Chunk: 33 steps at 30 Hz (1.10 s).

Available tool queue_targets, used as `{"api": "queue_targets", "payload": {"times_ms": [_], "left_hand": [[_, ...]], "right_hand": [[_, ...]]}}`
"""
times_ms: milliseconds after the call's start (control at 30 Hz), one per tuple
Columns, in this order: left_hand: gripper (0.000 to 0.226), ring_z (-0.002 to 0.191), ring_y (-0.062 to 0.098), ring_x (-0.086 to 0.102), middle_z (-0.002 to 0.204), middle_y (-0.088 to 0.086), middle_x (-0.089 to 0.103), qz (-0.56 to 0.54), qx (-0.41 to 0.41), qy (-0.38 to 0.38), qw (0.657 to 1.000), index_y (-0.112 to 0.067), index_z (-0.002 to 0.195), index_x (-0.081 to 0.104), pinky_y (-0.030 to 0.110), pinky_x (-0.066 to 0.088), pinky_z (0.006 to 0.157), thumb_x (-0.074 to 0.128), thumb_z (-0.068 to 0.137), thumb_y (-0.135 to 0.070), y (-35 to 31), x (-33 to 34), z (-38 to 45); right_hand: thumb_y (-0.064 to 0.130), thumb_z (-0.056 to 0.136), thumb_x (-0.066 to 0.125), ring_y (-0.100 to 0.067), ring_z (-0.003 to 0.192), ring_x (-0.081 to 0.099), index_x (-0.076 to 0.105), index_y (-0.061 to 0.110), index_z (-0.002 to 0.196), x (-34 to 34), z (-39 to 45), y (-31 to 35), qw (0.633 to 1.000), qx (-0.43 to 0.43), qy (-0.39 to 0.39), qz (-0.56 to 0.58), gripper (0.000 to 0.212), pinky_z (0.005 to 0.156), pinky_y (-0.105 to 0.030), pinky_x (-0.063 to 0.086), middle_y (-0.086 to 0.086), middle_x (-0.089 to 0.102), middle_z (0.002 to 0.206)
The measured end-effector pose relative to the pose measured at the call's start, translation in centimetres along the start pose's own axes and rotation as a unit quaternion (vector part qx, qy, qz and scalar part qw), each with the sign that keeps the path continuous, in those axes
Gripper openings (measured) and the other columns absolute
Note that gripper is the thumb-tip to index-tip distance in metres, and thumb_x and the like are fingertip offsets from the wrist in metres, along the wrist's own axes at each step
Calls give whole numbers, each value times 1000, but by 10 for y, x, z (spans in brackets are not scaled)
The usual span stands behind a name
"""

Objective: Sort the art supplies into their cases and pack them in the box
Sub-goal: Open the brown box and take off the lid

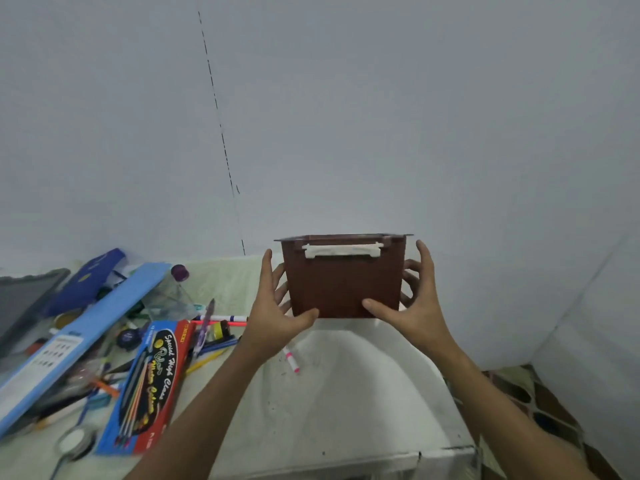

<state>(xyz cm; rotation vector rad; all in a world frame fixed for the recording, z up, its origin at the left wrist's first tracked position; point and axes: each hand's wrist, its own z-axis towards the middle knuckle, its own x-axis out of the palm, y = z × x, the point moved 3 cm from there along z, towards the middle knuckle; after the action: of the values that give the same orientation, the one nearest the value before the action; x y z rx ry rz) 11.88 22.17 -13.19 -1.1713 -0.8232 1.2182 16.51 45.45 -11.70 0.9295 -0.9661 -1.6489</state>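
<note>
— Two hands on the box (343,277)?
— Yes. The left hand (277,318) and right hand (417,308) clasp its sides, thumbs across the near face, fingers curled behind; it hangs in the air between them, above the tabletop (332,393).
— How to do it well?
— Keep it level and set it down on the bare cloth below the hands, mouth up, clear of the pen (291,362) and the supplies (114,344) left of the left hand.

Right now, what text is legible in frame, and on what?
"Special High Class" and "Water Colours", script on the red and blue paint box.
Middle script word on that box: too stylised to read.
Print on the long light blue case: too small to read.
Brown box: no text visible.
</note>
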Motion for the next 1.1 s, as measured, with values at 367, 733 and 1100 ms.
{"api": "queue_targets", "payload": {"times_ms": [367,733,1100], "left_hand": [[94,108,1,54,120,-22,48,-1,-76,-49,996,-35,150,8,10,49,78,68,79,-35,-2,3,-17],[102,129,25,44,147,8,38,200,-84,-176,960,-27,151,9,39,44,101,75,75,-44,5,-1,-34],[109,123,28,40,136,8,41,445,-8,-159,881,-20,149,18,48,40,99,48,65,-82,-18,102,-48]], "right_hand": [[53,66,74,-10,114,55,17,49,142,-5,-23,-22,997,74,13,-30,96,72,-7,49,9,44,130],[69,62,69,-7,121,45,26,43,142,-25,-11,-34,990,78,-4,-114,95,92,-29,47,15,31,136],[67,66,73,-8,132,35,25,36,144,-26,70,-47,966,22,95,-241,96,110,-34,34,12,32,146]]}}
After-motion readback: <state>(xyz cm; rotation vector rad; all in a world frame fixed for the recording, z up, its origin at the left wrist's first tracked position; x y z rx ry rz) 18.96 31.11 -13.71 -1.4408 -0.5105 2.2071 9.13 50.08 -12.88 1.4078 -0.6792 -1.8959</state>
